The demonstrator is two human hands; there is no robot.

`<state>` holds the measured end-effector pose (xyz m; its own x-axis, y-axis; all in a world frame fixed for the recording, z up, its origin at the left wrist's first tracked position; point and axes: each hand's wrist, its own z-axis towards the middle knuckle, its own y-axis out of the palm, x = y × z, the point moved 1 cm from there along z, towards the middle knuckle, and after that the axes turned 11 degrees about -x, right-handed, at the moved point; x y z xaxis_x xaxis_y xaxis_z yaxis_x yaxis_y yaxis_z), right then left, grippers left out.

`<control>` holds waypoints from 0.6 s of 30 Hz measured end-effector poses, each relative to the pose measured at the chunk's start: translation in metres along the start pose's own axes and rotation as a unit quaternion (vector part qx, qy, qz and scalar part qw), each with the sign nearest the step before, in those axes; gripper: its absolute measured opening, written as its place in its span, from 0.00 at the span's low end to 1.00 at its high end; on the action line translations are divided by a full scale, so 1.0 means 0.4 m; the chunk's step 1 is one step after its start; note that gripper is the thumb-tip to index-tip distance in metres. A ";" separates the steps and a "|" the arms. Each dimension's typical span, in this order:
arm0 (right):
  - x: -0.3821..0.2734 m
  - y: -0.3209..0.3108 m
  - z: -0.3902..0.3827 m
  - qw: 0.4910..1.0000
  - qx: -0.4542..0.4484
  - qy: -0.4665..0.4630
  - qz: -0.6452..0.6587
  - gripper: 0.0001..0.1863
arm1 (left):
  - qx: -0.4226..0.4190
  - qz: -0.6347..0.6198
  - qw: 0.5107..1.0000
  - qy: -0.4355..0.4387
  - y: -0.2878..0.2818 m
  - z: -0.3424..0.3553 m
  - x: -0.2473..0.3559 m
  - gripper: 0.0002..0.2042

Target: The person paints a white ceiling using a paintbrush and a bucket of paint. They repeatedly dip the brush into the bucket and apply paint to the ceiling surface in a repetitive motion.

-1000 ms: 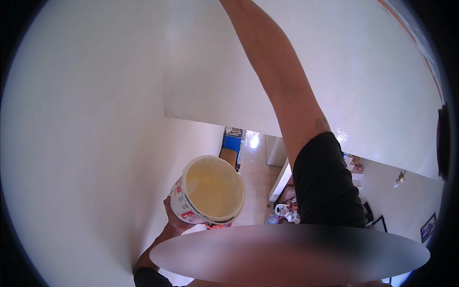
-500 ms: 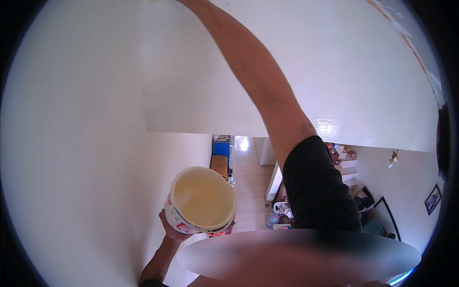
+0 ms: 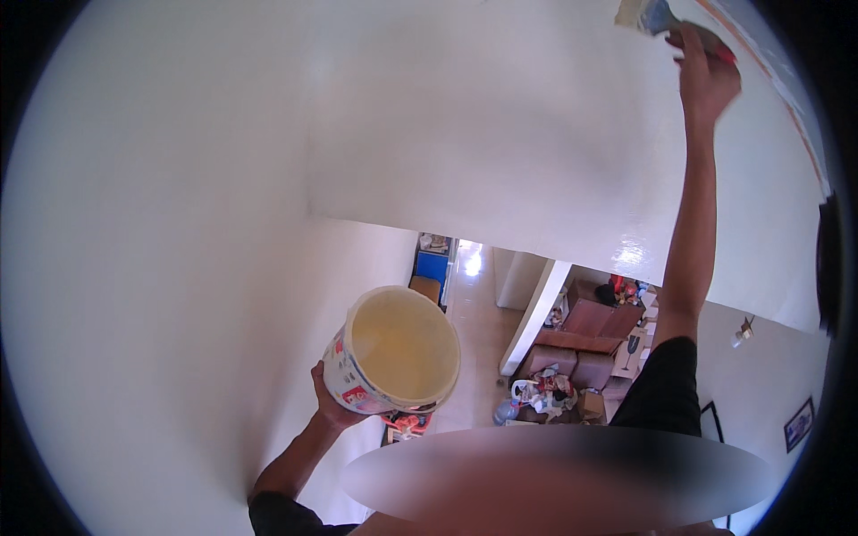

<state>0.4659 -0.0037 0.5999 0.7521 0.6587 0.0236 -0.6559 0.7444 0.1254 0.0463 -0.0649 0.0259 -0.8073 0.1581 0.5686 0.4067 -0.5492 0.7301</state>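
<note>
My left hand [image 3: 336, 404] is closed round the lower side of a white bucket [image 3: 344, 375], its open mouth tilted toward me. Pale yellowish-cream paint [image 3: 402, 353] shows inside. High at the upper right, my right hand [image 3: 709, 79] grips the handle of a wide paintbrush [image 3: 660, 16]. The brush's pale bristles point left, against or close to the white wall panel [image 3: 500, 134]; whether they touch it I cannot tell.
A plain white wall [image 3: 161, 268] fills the left side. Far below, a shiny floor [image 3: 469, 313] runs past a blue box [image 3: 433, 265], armchairs [image 3: 594, 368] and piled clothes [image 3: 547, 393]. At the right are a bulb [image 3: 742, 333] and a framed picture [image 3: 800, 424].
My right arm has swung from the upper left to the upper right, bringing the hand and paintbrush into view. The bucket has shifted slightly right and up in the picture.
</note>
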 end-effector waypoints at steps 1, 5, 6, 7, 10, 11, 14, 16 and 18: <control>-0.053 -0.015 -0.068 0.999 -0.013 -0.003 0.051 0.15 | -0.005 -0.001 1.000 -0.004 0.000 0.004 0.001 0.51; -0.142 -0.028 -0.416 0.949 -0.183 -0.042 0.253 0.10 | 0.022 -0.071 0.997 0.004 0.014 -0.024 0.008 0.49; -0.171 -0.035 -0.491 0.926 -0.245 -0.044 0.284 0.10 | 0.016 -0.069 0.997 0.003 0.013 -0.024 0.009 0.49; -0.222 -0.037 -0.563 0.897 -0.317 -0.049 0.303 0.11 | 0.010 -0.068 0.998 -0.001 0.014 -0.028 0.011 0.49; -0.323 -0.016 -0.763 0.805 -0.459 -0.069 0.370 0.18 | 0.018 -0.063 0.998 0.001 0.020 -0.015 0.013 0.49; -0.343 -0.003 -0.822 0.780 -0.483 -0.081 0.390 0.17 | 0.027 -0.063 0.998 0.001 0.021 -0.013 0.011 0.50; -0.387 0.017 -0.973 0.757 -0.513 -0.105 0.392 0.18 | 0.009 -0.037 0.999 -0.008 -0.015 -0.014 0.013 0.49; -0.398 0.029 -1.030 0.749 -0.510 -0.084 0.414 0.17 | 0.033 0.005 0.999 -0.003 -0.035 -0.025 0.014 0.49; -0.409 0.034 -1.046 0.757 -0.479 -0.068 0.439 0.15 | 0.043 0.024 0.999 -0.002 -0.022 -0.007 0.003 0.49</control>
<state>0.3067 -0.0553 0.1828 -0.0442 0.9768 -0.2095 -0.6051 -0.1930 -0.7724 0.0405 -0.0623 0.0189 -0.7843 0.1374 0.6050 0.4798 -0.4838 0.7319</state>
